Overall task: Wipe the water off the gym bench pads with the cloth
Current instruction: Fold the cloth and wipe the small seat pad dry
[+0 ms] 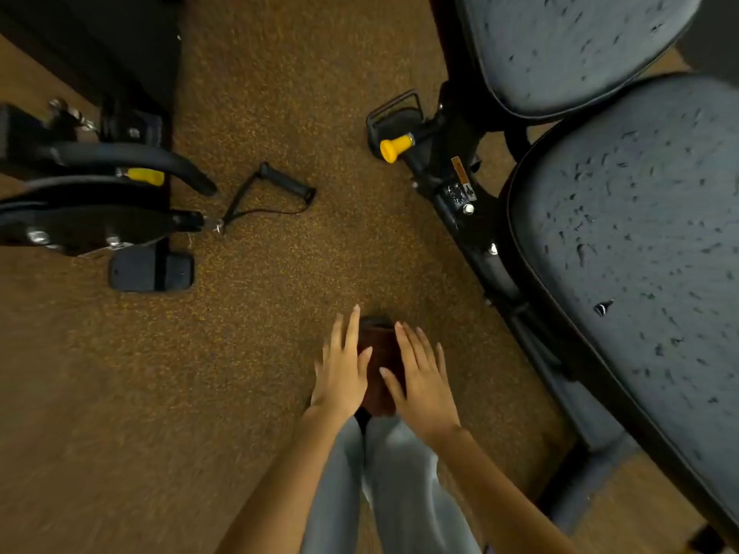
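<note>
Both the left hand [342, 373] and right hand [422, 379] reach forward palm-down, fingers [354, 329] spread, grasping nothing.

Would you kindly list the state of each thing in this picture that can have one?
Upper bench pad: wet, dotted with droplets.
Lower bench pad: wet, droplets all over, unwiped.
Left hand: open, fingers spread, holding nothing.
Right hand: open, fingers spread, holding nothing.
Cable handle: lying on the floor, clipped to its cable.
Yellow knob: sticking out from the bench frame.
Cloth: not visible.
</note>
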`<state>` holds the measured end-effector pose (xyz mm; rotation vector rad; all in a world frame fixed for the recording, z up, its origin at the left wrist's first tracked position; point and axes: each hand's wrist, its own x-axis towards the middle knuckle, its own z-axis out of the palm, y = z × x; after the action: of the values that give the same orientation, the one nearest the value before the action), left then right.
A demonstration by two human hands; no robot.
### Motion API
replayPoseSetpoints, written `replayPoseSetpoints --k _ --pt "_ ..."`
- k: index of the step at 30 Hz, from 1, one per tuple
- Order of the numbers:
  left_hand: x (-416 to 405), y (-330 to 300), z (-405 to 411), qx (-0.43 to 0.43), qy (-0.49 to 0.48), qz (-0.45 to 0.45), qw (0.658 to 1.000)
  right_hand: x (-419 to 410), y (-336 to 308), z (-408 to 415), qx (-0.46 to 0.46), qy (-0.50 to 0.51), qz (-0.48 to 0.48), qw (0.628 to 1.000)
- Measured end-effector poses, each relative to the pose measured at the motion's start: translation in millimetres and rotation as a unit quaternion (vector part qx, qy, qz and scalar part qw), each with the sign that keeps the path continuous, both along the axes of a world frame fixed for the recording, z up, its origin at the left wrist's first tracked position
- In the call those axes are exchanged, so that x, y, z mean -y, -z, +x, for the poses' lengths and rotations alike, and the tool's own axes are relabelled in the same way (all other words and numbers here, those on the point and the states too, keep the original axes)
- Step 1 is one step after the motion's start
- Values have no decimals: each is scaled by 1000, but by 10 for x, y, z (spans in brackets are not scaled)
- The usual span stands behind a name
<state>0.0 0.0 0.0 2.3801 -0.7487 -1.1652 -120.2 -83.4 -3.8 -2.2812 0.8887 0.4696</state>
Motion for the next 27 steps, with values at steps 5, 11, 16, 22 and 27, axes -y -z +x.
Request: replayPoseSetpoints --k 5,11,16,22,27 --pt "7 142 74 -51 -18 34 998 -54 10 41 -15 90 69 993" --pt "138 121 213 1 -51 63 997 51 13 261 -43 148 49 987" --pt "220 6 289 -1 -94 40 995 162 -1 379 -26 244 94 965" --pt "335 -235 418 -8 -100 -30 994 354 -141 576 40 278 127 951" --pt "538 -527 574 13 -125 -105 986 606 -465 817 127 270 119 947"
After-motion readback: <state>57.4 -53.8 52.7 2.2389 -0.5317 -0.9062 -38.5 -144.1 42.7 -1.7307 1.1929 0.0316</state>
